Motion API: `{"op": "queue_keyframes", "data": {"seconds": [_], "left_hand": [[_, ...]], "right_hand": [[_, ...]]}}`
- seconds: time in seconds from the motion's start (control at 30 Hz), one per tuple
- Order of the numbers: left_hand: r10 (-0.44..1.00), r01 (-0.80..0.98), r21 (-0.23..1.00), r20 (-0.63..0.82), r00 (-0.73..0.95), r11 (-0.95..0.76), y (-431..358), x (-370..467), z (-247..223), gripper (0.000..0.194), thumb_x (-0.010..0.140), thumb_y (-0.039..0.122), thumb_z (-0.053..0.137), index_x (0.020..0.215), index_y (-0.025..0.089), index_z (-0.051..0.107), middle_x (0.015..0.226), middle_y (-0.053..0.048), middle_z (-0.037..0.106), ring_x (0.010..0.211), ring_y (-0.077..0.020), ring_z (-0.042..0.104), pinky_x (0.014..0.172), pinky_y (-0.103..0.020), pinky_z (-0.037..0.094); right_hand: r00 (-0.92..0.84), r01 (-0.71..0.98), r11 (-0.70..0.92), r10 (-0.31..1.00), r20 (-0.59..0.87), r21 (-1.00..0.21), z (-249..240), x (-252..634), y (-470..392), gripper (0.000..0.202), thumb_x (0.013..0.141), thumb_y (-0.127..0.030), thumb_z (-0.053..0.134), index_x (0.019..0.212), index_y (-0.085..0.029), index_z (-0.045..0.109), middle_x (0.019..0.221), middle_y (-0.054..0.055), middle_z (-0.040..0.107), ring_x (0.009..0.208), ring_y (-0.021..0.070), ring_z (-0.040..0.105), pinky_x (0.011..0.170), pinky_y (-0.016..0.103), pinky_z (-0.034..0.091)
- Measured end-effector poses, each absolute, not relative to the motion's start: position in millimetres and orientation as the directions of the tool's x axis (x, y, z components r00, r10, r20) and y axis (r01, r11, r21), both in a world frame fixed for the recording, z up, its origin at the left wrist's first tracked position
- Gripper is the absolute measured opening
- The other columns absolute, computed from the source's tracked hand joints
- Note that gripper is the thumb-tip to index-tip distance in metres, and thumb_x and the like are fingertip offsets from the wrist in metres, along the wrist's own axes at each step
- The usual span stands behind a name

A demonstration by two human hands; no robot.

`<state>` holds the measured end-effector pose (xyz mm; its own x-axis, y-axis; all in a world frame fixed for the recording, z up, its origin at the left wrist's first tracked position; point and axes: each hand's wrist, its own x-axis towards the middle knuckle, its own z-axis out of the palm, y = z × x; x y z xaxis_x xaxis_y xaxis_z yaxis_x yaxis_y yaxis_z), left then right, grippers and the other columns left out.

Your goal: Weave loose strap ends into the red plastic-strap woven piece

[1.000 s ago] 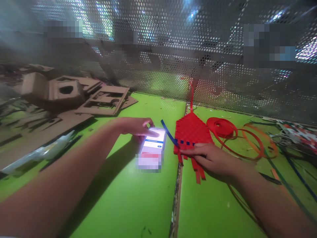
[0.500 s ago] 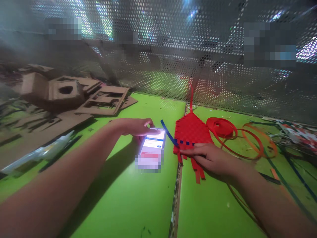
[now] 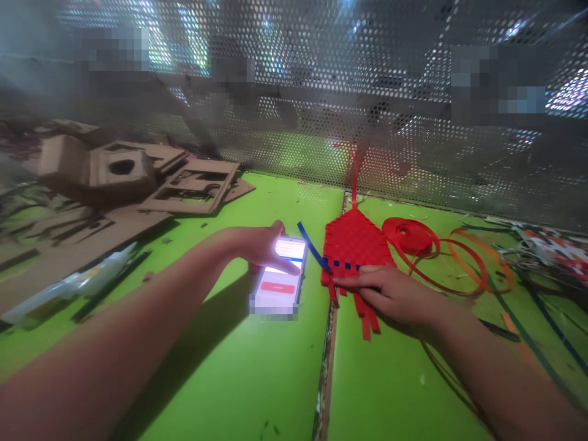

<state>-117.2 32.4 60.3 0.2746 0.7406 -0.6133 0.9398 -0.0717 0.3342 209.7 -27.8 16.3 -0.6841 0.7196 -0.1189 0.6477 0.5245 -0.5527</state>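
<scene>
My left hand [image 3: 264, 247] reaches over a lit phone [image 3: 277, 288] lying on the green table, one finger stretched across its screen and the thumb raised at the top. It holds nothing. To the right lies a red woven piece [image 3: 358, 236] with a pointed top and loose strips at its lower edge. A blue strip [image 3: 313, 247] runs through its lower rows, and its free end sticks out to the upper left. My right hand [image 3: 390, 291] rests on the lower edge of the weave, fingers extended, pressing it to the table.
Cardboard pieces [image 3: 122, 171] and a clear plastic item [image 3: 73, 291] lie on the left. A red strip coil [image 3: 408, 237] and tangled coloured strips are on the right. A perforated metal screen [image 3: 321, 104] stands behind the green table [image 3: 220, 380].
My left hand's finger has moved down the phone screen toward me, and the screen's upper part is now uncovered. The right hand and the red weave have stayed in place.
</scene>
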Motion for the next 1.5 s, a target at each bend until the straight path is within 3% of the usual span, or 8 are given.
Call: {"op": "queue_keyframes", "data": {"seconds": [0.23, 0.33, 0.43, 0.7, 1.03, 1.23, 1.37, 1.5], "left_hand": [[0.741, 0.881, 0.471, -0.606, 0.290, 0.040, 42, -129, 55, 0.107, 0.091, 0.086, 0.043, 0.174, 0.024, 0.016, 0.166, -0.028, 0.046, 0.095, -0.0333, 0.076, 0.077, -0.035, 0.061], [0.740, 0.865, 0.501, -0.592, 0.320, 0.027, 47, -133, 50, 0.103, 0.094, 0.085, 0.038, 0.173, 0.023, 0.019, 0.153, -0.029, 0.058, 0.095, -0.0347, 0.076, 0.072, -0.035, 0.060], [0.795, 0.882, 0.470, -0.527, 0.301, -0.022, 51, -132, 45, 0.095, 0.097, 0.083, 0.033, 0.166, 0.018, 0.037, 0.124, -0.026, 0.073, 0.090, -0.0335, 0.075, 0.074, -0.038, 0.059], [0.834, 0.888, 0.459, -0.475, 0.280, -0.036, 60, -134, 36, 0.086, 0.095, 0.082, 0.041, 0.149, 0.017, 0.058, 0.100, -0.019, 0.078, 0.083, -0.0296, 0.076, 0.073, -0.037, 0.058], [0.794, 0.881, 0.472, -0.522, 0.311, -0.035, 67, -146, 36, 0.076, 0.088, 0.074, 0.065, 0.144, 0.022, 0.060, 0.112, -0.015, 0.079, 0.092, -0.0270, 0.076, 0.075, -0.033, 0.056], [0.784, 0.882, 0.470, -0.535, 0.314, -0.032, 62, -146, 45, 0.078, 0.095, 0.080, 0.051, 0.145, 0.021, 0.058, 0.113, -0.016, 0.079, 0.097, -0.0277, 0.076, 0.084, -0.036, 0.056], [0.770, 0.893, 0.448, -0.558, 0.309, -0.034, 60, -143, 49, 0.073, 0.093, 0.071, 0.062, 0.147, 0.022, 0.056, 0.119, -0.015, 0.078, 0.099, -0.0268, 0.076, 0.083, -0.034, 0.057], [0.773, 0.894, 0.447, -0.556, 0.306, -0.032, 60, -143, 48, 0.076, 0.090, 0.071, 0.067, 0.148, 0.023, 0.055, 0.123, -0.015, 0.077, 0.099, -0.0265, 0.076, 0.082, -0.033, 0.057]], "right_hand": [[-0.681, 0.655, 0.522, 0.721, -0.127, -0.547, 18, 209, -28, 0.049, 0.109, -0.022, 0.049, 0.151, -0.040, 0.067, 0.122, 0.008, 0.078, 0.102, 0.0234, 0.069, 0.093, 0.038, 0.052], [-0.685, 0.652, 0.526, 0.717, -0.128, -0.546, 17, 209, -28, 0.050, 0.108, -0.020, 0.049, 0.151, -0.040, 0.066, 0.123, 0.008, 0.078, 0.103, 0.0232, 0.069, 0.094, 0.038, 0.052], [-0.683, 0.652, 0.520, 0.718, -0.132, -0.552, 18, 208, -28, 0.051, 0.108, -0.020, 0.048, 0.152, -0.040, 0.066, 0.126, 0.007, 0.077, 0.106, 0.0232, 0.069, 0.096, 0.038, 0.051], [-0.669, 0.669, 0.514, 0.731, -0.133, -0.537, 19, 208, -29, 0.050, 0.108, -0.021, 0.048, 0.151, -0.040, 0.067, 0.120, 0.007, 0.078, 0.101, 0.0225, 0.070, 0.090, 0.035, 0.052], [-0.676, 0.659, 0.527, 0.728, -0.117, -0.537, 19, 209, -29, 0.051, 0.108, -0.020, 0.048, 0.150, -0.041, 0.067, 0.122, 0.007, 0.079, 0.102, 0.0232, 0.070, 0.094, 0.038, 0.053], [-0.678, 0.649, 0.518, 0.726, -0.115, -0.558, 18, 209, -29, 0.051, 0.108, -0.020, 0.049, 0.150, -0.042, 0.066, 0.129, 0.006, 0.078, 0.108, 0.0239, 0.070, 0.098, 0.040, 0.053], [-0.676, 0.655, 0.523, 0.727, -0.115, -0.545, 18, 210, -29, 0.050, 0.108, -0.020, 0.049, 0.150, -0.042, 0.066, 0.121, 0.006, 0.079, 0.102, 0.0231, 0.071, 0.093, 0.039, 0.055], [-0.678, 0.648, 0.523, 0.727, -0.107, -0.554, 18, 209, -29, 0.050, 0.108, -0.020, 0.049, 0.150, -0.041, 0.067, 0.134, 0.006, 0.077, 0.112, 0.0250, 0.071, 0.099, 0.042, 0.055]]}}
